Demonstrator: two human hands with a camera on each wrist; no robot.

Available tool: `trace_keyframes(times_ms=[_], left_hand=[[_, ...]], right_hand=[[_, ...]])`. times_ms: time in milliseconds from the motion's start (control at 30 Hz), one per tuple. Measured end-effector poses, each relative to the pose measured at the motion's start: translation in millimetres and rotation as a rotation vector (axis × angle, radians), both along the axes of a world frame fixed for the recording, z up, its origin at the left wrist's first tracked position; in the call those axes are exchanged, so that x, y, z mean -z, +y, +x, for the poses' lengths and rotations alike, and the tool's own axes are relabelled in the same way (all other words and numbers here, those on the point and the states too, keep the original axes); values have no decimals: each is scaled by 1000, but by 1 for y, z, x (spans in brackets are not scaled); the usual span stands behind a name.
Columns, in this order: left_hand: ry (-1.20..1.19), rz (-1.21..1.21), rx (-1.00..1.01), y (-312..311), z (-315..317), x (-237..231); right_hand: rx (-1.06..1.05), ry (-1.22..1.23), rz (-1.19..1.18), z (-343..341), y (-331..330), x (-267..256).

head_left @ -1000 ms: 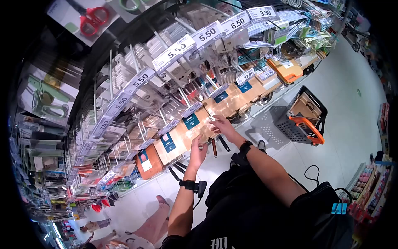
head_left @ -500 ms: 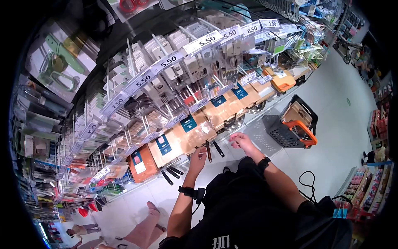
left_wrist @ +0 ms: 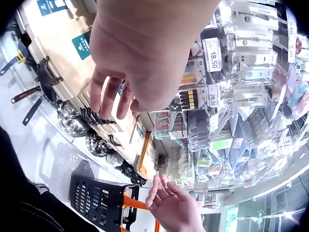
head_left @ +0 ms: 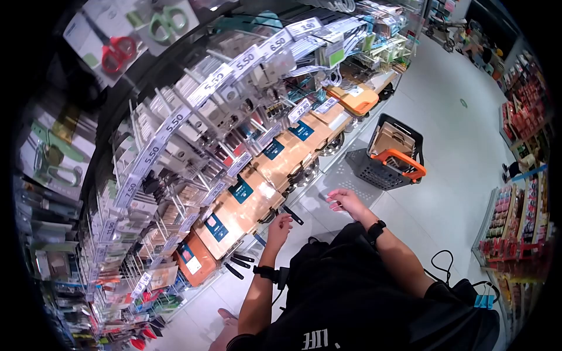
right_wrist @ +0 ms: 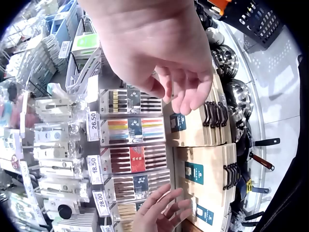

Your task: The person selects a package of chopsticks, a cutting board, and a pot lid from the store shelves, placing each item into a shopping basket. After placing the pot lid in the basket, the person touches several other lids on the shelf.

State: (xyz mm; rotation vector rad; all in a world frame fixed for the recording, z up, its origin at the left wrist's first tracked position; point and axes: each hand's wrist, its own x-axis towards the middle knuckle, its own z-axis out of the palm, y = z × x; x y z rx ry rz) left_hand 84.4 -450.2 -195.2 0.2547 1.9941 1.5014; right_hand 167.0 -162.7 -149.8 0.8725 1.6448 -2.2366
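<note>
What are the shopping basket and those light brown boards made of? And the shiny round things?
The basket looks like hard plastic: dark, with neat molded holes. The boards look like smooth, pale wood or bamboo, going by their warm tan color, but I can't tell which. The shiny round things seem to be polished metal, because they gleam like mirrors.

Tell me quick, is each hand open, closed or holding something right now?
Left hand: open, fingers loosely bent, holding nothing.
Right hand: open, fingers relaxed, holding nothing.
</note>
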Motion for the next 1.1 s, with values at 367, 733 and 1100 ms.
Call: trace_keyframes(times_ms=[367,733,1100], left_hand=[[-23,-108,215,115,-3,-26],[18,-163,369,264,17,-21],[79,-115,396,374,55,-34]], right_hand=[[198,-26,-75,55,102,40],[513,24,214,113,255,63],[-15,-125,1116,113,353,79]])
